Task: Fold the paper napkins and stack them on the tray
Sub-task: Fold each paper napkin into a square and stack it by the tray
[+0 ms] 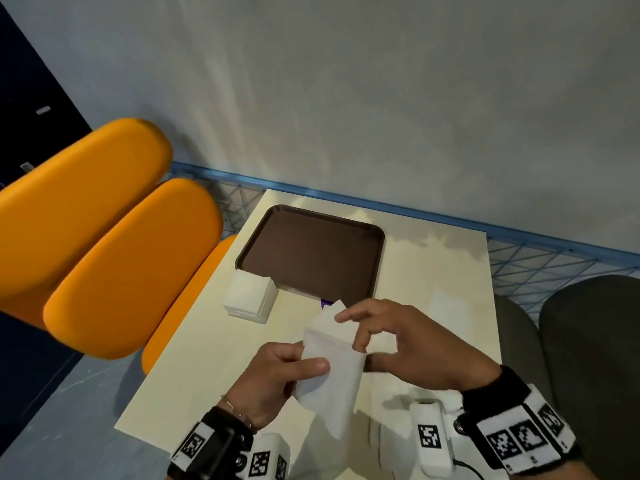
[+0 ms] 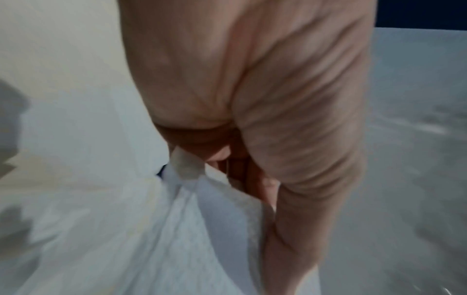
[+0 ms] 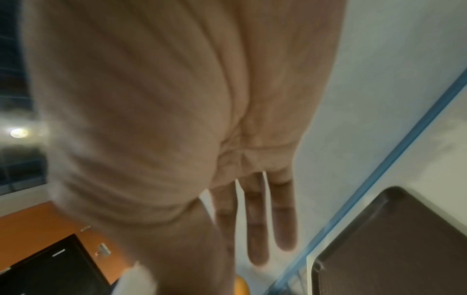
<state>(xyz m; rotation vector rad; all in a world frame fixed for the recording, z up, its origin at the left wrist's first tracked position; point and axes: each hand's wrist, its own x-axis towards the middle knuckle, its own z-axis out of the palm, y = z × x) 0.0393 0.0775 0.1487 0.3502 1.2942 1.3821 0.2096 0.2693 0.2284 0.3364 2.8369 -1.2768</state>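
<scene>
I hold one white paper napkin (image 1: 332, 368) above the near part of the cream table (image 1: 433, 271). My left hand (image 1: 311, 368) grips its left side, thumb on top; the left wrist view shows the napkin (image 2: 177, 229) pinched under that hand (image 2: 240, 169). My right hand (image 1: 363, 351) pinches the napkin's right edge between thumb and a finger, and the other fingers (image 3: 255, 229) are straight. The brown tray (image 1: 311, 258) lies bare farther back, also seen in the right wrist view (image 3: 391, 249). A stack of white napkins (image 1: 247, 299) sits at the tray's near left corner.
Orange padded seats (image 1: 131, 271) stand along the table's left side and a dark seat (image 1: 588, 341) on its right. A blue mesh rail (image 1: 519, 233) runs behind the table against the grey wall. A small purple thing (image 1: 325, 303) peeks out at the tray's near edge.
</scene>
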